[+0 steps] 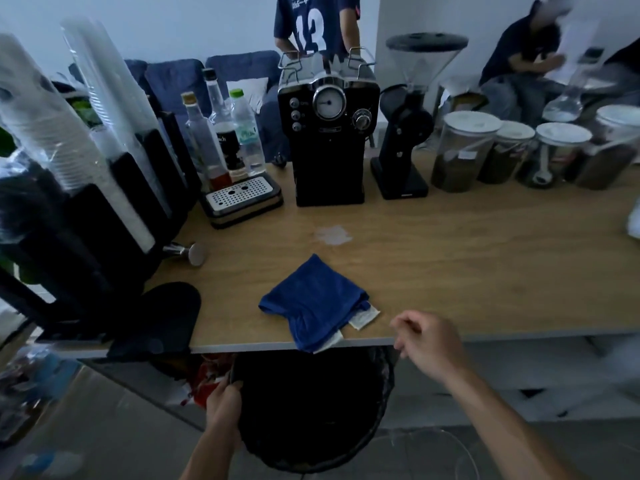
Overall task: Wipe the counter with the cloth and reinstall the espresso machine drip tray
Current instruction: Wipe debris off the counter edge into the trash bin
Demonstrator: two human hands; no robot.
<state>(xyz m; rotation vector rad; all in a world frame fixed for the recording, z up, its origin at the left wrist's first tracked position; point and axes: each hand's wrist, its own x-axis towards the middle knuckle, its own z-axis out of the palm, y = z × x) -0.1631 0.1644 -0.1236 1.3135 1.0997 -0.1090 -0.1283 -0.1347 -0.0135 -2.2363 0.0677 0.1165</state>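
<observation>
Presently, in the head view, we log:

- Espresso machine [329,133]: upright at the back of the counter [450,265], no tray seen at its foot.
- Drip tray [242,199]: just left of the machine, flat on the counter with its grate up. We judge it was set aside for wiping and is not yet refitted.
- Pale spill [333,234]: just in front of the machine, likely the wiping target.
- Cloth [317,303]: blue and folded, farther in front of the machine, overhanging the near edge, untouched.
- Right hand [429,344]: front-right of the machine, beside the cloth. Its fingers are loosely curled and hold nothing, and we judge it is placed to take the cloth.
- Left hand [225,403]: below the counter, fingers curled round the rim of the bin [311,410], perhaps steadying it.
- Writing: "13" on a jersey [311,29] behind the machine. A bottle [227,133] label left of the machine ends in "ch".
</observation>
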